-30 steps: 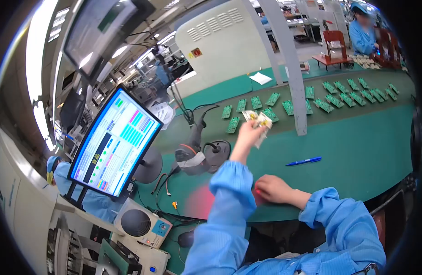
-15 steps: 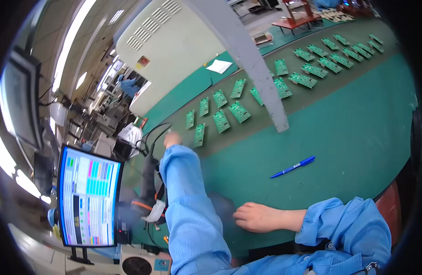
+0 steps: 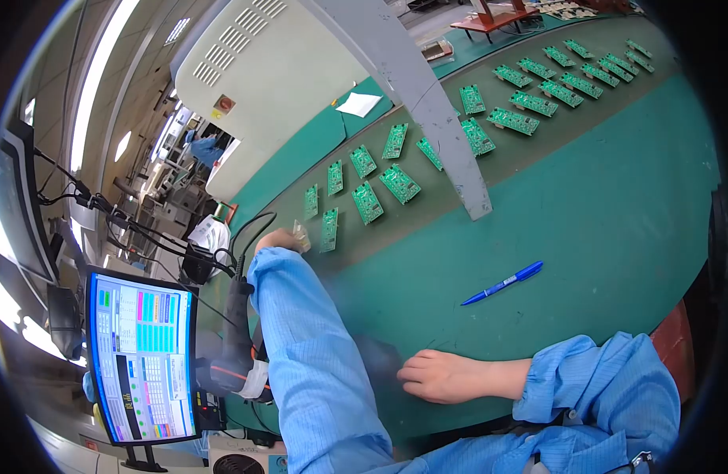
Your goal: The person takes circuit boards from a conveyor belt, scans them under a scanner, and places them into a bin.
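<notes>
My left hand [image 3: 279, 239] reaches out at the near-left end of the rows of green circuit boards [image 3: 329, 230]. Its fingers are closed on a small pale, yellowish piece [image 3: 301, 236], whose kind I cannot make out. The closest boards lie just to the right of this piece, apart from it. My right hand [image 3: 432, 376] rests on the green table mat [image 3: 538, 340] with its fingers curled in, and nothing shows in them. A blue marker pen [image 3: 503, 283] lies beyond it to the right.
A grey metal post [image 3: 447, 134] stands among the boards and hides part of some. At left are a lit monitor [image 3: 143, 355] and a dark handheld scanner [image 3: 236, 332] with cables. A white paper [image 3: 358, 104] lies near a pale machine cabinet [image 3: 277, 87].
The view has shifted, so the boards and monitor sit slightly further left and the boards higher. The pale piece in my left hand shows more clearly now. My right hand stays resting on the mat.
</notes>
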{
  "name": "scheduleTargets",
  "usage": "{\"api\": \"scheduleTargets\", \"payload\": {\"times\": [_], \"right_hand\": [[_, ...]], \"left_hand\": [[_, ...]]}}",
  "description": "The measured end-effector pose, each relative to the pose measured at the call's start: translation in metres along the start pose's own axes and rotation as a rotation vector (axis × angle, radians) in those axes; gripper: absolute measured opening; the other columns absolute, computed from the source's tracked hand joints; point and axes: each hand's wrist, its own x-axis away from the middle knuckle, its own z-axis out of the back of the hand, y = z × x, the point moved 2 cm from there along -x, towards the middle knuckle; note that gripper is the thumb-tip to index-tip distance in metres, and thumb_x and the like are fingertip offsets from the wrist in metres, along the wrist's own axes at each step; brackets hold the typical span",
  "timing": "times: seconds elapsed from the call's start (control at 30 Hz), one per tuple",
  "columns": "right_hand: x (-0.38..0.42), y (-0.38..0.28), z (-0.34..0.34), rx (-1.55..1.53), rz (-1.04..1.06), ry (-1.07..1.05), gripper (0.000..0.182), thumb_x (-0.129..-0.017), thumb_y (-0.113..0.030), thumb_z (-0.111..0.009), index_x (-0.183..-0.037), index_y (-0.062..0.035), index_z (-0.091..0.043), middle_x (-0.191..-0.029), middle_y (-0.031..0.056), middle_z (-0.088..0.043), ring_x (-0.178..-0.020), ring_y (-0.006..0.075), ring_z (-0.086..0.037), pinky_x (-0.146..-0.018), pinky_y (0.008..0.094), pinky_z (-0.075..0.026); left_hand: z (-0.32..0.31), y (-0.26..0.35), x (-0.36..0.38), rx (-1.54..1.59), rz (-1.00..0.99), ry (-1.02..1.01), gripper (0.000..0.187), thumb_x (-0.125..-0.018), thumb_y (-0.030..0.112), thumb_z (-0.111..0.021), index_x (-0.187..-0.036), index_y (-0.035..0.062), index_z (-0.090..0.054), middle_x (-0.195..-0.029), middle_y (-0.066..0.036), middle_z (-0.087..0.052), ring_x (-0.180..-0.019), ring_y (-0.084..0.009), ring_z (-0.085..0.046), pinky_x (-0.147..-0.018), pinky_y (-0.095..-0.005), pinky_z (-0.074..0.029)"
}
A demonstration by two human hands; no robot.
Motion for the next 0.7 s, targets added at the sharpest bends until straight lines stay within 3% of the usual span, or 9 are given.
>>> {"api": "scheduleTargets", "payload": {"times": [0.03,0.1,0.2,0.3,0.5,0.53,0.57,0.7], "right_hand": [[0.000,0.000,0.000,0.012,-0.002,-0.003,0.021,-0.074,-0.013,-0.052,-0.091,-0.0008,-0.057,-0.107,0.0116,-0.053,-0.101,0.0232,-0.050,-0.089,0.0340,-0.039],[0.000,0.000,-0.001,0.020,-0.002,-0.002,0.021,-0.074,-0.013,-0.052,-0.091,-0.0010,-0.057,-0.107,0.0114,-0.053,-0.101,0.0231,-0.050,-0.089,0.0340,-0.039],[0.001,0.001,-0.002,0.026,-0.001,0.005,0.021,-0.073,-0.012,-0.052,-0.090,-0.0011,-0.057,-0.106,0.0113,-0.053,-0.101,0.0233,-0.050,-0.088,0.0341,-0.039],[0.000,0.001,-0.001,0.025,0.000,-0.006,0.021,-0.073,-0.012,-0.052,-0.090,-0.0012,-0.057,-0.106,0.0112,-0.053,-0.101,0.0232,-0.050,-0.088,0.0339,-0.039],[0.001,0.003,-0.004,0.015,-0.014,-0.012,0.022,-0.074,-0.013,-0.052,-0.091,-0.0010,-0.057,-0.107,0.0112,-0.053,-0.102,0.0233,-0.050,-0.089,0.0341,-0.039],[0.001,0.003,-0.004,0.007,0.015,0.093,0.014,-0.073,-0.011,-0.051,-0.084,-0.0029,-0.056,-0.096,0.0089,-0.051,-0.094,0.0219,-0.049,-0.082,0.0327,-0.039],[0.000,0.004,-0.003,0.002,0.042,0.199,0.008,-0.072,-0.010,-0.051,-0.077,-0.0048,-0.055,-0.086,0.0066,-0.049,-0.087,0.0204,-0.048,-0.074,0.0313,-0.040],[-0.001,0.007,-0.002,-0.032,0.039,0.190,0.008,-0.073,-0.010,-0.051,-0.076,-0.0036,-0.054,-0.084,0.0079,-0.048,-0.083,0.0213,-0.047,-0.071,0.0319,-0.041]], "left_hand": [[0.001,0.006,0.008,0.043,-0.098,-0.074,0.034,-0.074,0.018,-0.064,-0.107,0.0081,-0.062,-0.092,-0.009,-0.066,-0.084,-0.0223,-0.062,-0.074,-0.0362,-0.047],[0.002,0.013,0.016,0.107,-0.234,-0.182,0.033,-0.075,0.018,-0.062,-0.108,0.0093,-0.061,-0.094,-0.010,-0.065,-0.086,-0.0227,-0.061,-0.075,-0.0366,-0.047],[0.006,0.012,0.020,0.104,-0.224,-0.150,0.033,-0.077,0.018,-0.060,-0.110,0.0110,-0.059,-0.096,-0.010,-0.065,-0.088,-0.0235,-0.061,-0.076,-0.0374,-0.047],[0.014,0.001,0.018,0.080,-0.132,0.007,0.033,-0.079,0.019,-0.057,-0.111,0.0128,-0.058,-0.098,-0.011,-0.064,-0.090,-0.0242,-0.060,-0.077,-0.0381,-0.046],[0.006,-0.022,0.001,0.017,0.178,0.600,0.033,-0.082,0.020,-0.052,-0.115,0.0163,-0.056,-0.102,-0.012,-0.063,-0.095,-0.0257,-0.059,-0.079,-0.0395,-0.045],[0.000,-0.025,-0.002,0.027,0.211,0.667,0.033,-0.083,0.020,-0.052,-0.116,0.0169,-0.055,-0.103,-0.012,-0.063,-0.095,-0.0260,-0.058,-0.080,-0.0398,-0.045],[-0.006,-0.026,-0.007,0.029,0.246,0.715,0.033,-0.083,0.021,-0.051,-0.116,0.0174,-0.055,-0.104,-0.012,-0.062,-0.096,-0.0262,-0.058,-0.080,-0.0400,-0.045],[-0.037,-0.029,-0.030,-0.075,0.399,0.718,0.034,-0.086,0.024,-0.043,-0.120,0.0225,-0.050,-0.116,-0.012,-0.056,-0.106,-0.0293,-0.052,-0.085,-0.0444,-0.041]]}}
